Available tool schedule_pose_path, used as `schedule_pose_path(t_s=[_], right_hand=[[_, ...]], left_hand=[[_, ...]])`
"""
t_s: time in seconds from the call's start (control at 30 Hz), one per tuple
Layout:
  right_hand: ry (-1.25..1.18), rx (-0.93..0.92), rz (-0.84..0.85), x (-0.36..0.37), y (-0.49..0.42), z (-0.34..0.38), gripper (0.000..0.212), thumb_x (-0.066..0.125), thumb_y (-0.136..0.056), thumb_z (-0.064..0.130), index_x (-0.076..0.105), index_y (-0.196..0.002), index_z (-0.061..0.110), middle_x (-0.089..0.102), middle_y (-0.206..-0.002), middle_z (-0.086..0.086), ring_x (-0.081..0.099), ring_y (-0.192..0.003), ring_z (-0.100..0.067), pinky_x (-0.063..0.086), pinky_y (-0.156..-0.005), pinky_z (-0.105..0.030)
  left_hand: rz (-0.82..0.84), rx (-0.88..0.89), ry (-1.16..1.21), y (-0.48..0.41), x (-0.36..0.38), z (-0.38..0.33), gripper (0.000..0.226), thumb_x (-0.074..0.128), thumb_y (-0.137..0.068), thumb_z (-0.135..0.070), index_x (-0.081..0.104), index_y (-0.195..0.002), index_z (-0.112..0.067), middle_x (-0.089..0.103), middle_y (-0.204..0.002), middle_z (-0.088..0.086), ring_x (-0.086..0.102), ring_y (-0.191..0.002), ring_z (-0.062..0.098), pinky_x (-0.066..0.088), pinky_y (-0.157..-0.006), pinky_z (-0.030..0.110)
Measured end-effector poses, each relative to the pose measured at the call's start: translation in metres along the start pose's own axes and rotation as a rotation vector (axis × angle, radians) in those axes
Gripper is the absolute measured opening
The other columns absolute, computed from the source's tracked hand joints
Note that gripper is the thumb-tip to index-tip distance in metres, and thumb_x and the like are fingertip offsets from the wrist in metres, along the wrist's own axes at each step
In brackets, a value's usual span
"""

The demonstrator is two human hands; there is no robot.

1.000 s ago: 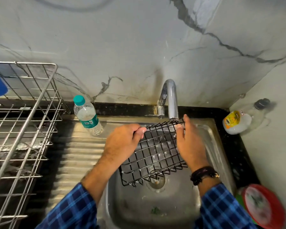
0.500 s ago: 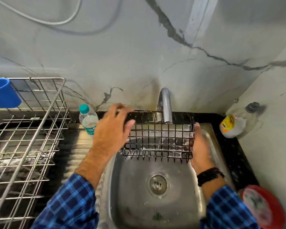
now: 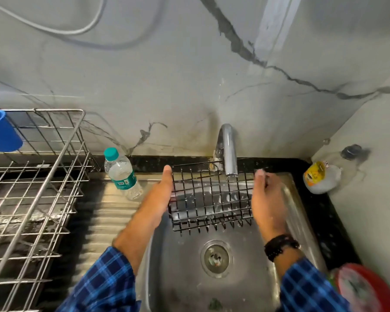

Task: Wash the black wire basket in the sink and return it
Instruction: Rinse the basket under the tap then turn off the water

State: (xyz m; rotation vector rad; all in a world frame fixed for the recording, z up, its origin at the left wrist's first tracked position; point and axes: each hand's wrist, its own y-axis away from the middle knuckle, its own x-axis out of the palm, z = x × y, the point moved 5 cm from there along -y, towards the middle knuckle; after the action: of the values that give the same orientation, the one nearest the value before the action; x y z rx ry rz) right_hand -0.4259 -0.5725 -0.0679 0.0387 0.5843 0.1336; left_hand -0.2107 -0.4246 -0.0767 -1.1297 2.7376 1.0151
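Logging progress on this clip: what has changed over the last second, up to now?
The basket was tipped up from a slant over the drain and raised to stand under the tap. The left hand shifted from its top edge to its left side. The right hand stays on the right side. Bottle and rack are unmoved.

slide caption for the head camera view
Both hands, left hand and right hand, hold the black wire basket under the tap.

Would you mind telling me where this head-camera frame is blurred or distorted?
In the head view, the red round lid at the lower right corner is smeared; wide-angle distortion bends the steel wire dish rack at the left; the black wire basket stays fairly sharp.
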Motion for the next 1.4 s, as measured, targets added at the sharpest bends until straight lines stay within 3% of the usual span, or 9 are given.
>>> schedule_pose_path(t_s=[0.13, 0.23, 0.43, 0.53, 0.7, 0.83, 0.97, 1.23, 1.4], right_hand=[[0.336, -0.19, -0.001, 0.016, 0.011, 0.017, 0.078, 0.029, -0.095, 0.065, 0.023, -0.153, 0.013, 0.052, -0.142, -0.02, 0.055, -0.126, -0.035, 0.053, -0.096, -0.05], [0.464, -0.248, -0.025, 0.027, 0.015, 0.027, 0.079, 0.034, -0.096, 0.059, 0.018, -0.154, 0.007, 0.044, -0.146, -0.023, 0.051, -0.128, -0.037, 0.05, -0.099, -0.052], [0.6, -0.258, 0.074, 0.055, 0.033, 0.048, 0.093, 0.014, -0.093, 0.072, 0.006, -0.158, 0.007, -0.002, -0.162, -0.031, 0.011, -0.148, -0.05, 0.015, -0.119, -0.065], [0.627, -0.515, 0.262, 0.085, 0.075, 0.06, 0.083, -0.004, -0.091, 0.07, -0.013, -0.159, 0.021, -0.026, -0.161, -0.021, -0.019, -0.149, -0.042, -0.007, -0.118, -0.066], [0.684, -1.029, 0.403, 0.095, 0.094, 0.06, 0.061, 0.016, -0.103, 0.053, 0.001, -0.16, 0.034, -0.007, -0.169, -0.003, -0.005, -0.155, -0.023, 0.003, -0.12, -0.061], [0.684, -0.611, 0.25, 0.054, 0.01, 0.016, 0.063, 0.004, -0.1, 0.057, 0.022, -0.156, 0.034, -0.003, -0.169, -0.001, -0.008, -0.153, -0.018, 0.0, -0.121, -0.062], [0.519, -0.283, 0.137, 0.052, 0.001, 0.0, 0.077, 0.003, -0.096, 0.063, -0.005, -0.16, 0.022, -0.019, -0.164, -0.017, -0.013, -0.151, -0.04, 0.007, -0.119, -0.066], [0.746, -0.966, 0.181, 0.106, 0.076, 0.012, 0.071, 0.007, -0.103, 0.056, -0.005, -0.16, 0.016, -0.007, -0.167, -0.017, -0.004, -0.154, -0.034, 0.009, -0.116, -0.064], [0.453, -0.496, -0.069, 0.055, 0.006, -0.014, 0.072, 0.025, -0.099, 0.043, 0.008, -0.159, 0.005, -0.005, -0.168, -0.015, -0.005, -0.155, -0.031, 0.002, -0.121, -0.062]], left_hand=[[0.004, 0.03, 0.119, -0.002, -0.017, -0.001, 0.098, 0.022, -0.079, -0.089, 0.047, -0.145, -0.022, 0.071, -0.121, 0.007, 0.062, -0.109, 0.042, 0.041, -0.106, 0.054], [-0.012, -0.101, 0.352, -0.005, -0.023, 0.009, 0.064, 0.035, -0.093, -0.072, 0.06, -0.116, -0.018, 0.077, -0.103, 0.003, 0.047, -0.047, 0.015, 0.041, -0.057, 0.028], [-0.154, -0.214, 0.545, 0.011, -0.021, 0.018, 0.053, 0.041, -0.099, -0.059, 0.067, -0.085, -0.014, 0.05, -0.072, 0.002, 0.042, -0.058, 0.015, 0.034, -0.048, 0.028], [-0.158, -0.198, 0.656, 0.009, -0.008, 0.013, 0.045, 0.045, -0.1, -0.054, 0.057, -0.082, -0.014, 0.052, -0.072, 0.003, 0.048, -0.059, 0.017, 0.039, -0.051, 0.03], [-0.108, -0.224, 0.711, 0.005, -0.008, 0.004, 0.04, 0.049, -0.1, -0.049, 0.054, -0.078, -0.015, 0.054, -0.06, 0.0, 0.051, -0.047, 0.014, 0.039, -0.051, 0.029], [-0.056, -0.199, 0.701, -0.004, -0.02, -0.001, 0.039, 0.051, -0.099, -0.048, 0.048, -0.076, -0.018, 0.039, -0.061, -0.004, 0.033, -0.036, 0.006, 0.026, -0.048, 0.025], [-0.062, -0.137, 0.61, -0.015, -0.016, -0.01, 0.043, 0.049, -0.097, -0.056, 0.057, -0.077, -0.019, 0.038, -0.059, -0.003, 0.038, -0.04, 0.009, 0.028, -0.047, 0.024], [-0.03, 0.023, 0.687, -0.024, -0.016, -0.021, 0.043, 0.051, -0.098, -0.052, 0.059, -0.071, -0.018, 0.04, -0.061, -0.002, 0.03, -0.041, 0.007, 0.029, -0.042, 0.022], [-0.008, 0.028, 0.786, -0.015, -0.025, -0.009, 0.05, 0.051, -0.099, -0.048, 0.066, -0.06, -0.02, 0.043, -0.061, -0.005, 0.032, -0.046, 0.008, 0.026, -0.048, 0.026]])
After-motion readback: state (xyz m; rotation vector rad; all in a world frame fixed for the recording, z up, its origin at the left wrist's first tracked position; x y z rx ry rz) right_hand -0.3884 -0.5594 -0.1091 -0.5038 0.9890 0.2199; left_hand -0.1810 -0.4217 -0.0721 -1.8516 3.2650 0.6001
